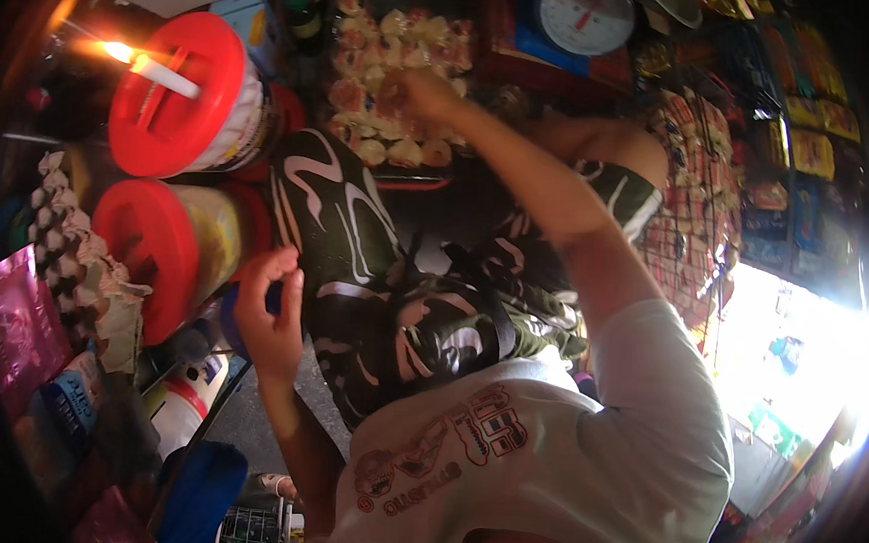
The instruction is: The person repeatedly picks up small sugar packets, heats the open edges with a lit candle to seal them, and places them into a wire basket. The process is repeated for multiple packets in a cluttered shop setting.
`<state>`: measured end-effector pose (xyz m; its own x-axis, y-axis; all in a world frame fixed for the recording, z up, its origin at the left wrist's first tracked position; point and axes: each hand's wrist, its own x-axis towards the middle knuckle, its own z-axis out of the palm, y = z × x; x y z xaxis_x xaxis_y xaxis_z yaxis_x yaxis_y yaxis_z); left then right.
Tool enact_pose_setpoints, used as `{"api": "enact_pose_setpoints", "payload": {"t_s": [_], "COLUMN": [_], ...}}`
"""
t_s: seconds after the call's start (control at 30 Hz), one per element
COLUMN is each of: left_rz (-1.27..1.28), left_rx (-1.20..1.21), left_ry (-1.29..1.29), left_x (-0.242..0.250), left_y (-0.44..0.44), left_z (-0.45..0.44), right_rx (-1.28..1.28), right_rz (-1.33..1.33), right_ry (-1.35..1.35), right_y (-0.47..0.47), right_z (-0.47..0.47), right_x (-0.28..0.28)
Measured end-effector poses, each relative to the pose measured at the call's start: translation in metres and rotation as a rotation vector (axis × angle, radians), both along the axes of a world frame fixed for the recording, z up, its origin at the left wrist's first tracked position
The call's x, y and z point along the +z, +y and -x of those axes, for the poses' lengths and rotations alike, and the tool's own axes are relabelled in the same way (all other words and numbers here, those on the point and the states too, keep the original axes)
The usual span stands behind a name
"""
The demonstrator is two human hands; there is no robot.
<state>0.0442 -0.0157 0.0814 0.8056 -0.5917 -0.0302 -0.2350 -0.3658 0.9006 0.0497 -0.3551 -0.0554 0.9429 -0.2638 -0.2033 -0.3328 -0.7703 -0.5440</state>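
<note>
My right hand (417, 96) reaches over a tray of small, clear-wrapped bundles (405, 152) with pale and reddish contents; it is blurred, and whether it holds one is unclear. My left hand (270, 299) is raised beside my knee, thumb and fingers apart, with nothing seen between them. It is near a tub with a red lid (147, 256) and yellowish contents. Above that tub stands another red-lidded tub (184, 101) of white pieces, with a lit white candle (166, 76) on its lid.
A dial scale (585, 15) stands at the top right. Stacked egg trays (75, 262) are at the left, above a blue plastic object (209, 495). Red-and-white packets (690, 205) hang behind netting at the right, near colourful sachets (810, 143). Bright light enters at the lower right.
</note>
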Motion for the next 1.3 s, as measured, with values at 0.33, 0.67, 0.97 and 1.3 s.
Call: {"api": "enact_pose_setpoints", "payload": {"t_s": [0.33,0.67,0.97,1.3], "left_rz": [0.003,0.209,0.420,0.409], "left_rx": [0.155,0.068,-0.032,0.169], "left_ry": [0.117,-0.187,0.254,0.053], "left_x": [-0.008,-0.026,-0.025,-0.005], "left_y": [0.012,-0.109,-0.026,-0.006], "left_z": [0.011,-0.060,-0.029,-0.016], "right_rx": [0.135,0.618,0.220,0.204], "right_rz": [0.279,0.093,-0.958,-0.949], "right_ry": [0.064,-0.545,-0.467,-0.501], "right_y": [0.022,0.073,0.134,0.141], "right_z": [-0.054,0.016,0.018,0.031], "right_x": [-0.024,0.204,0.131,0.126]}}
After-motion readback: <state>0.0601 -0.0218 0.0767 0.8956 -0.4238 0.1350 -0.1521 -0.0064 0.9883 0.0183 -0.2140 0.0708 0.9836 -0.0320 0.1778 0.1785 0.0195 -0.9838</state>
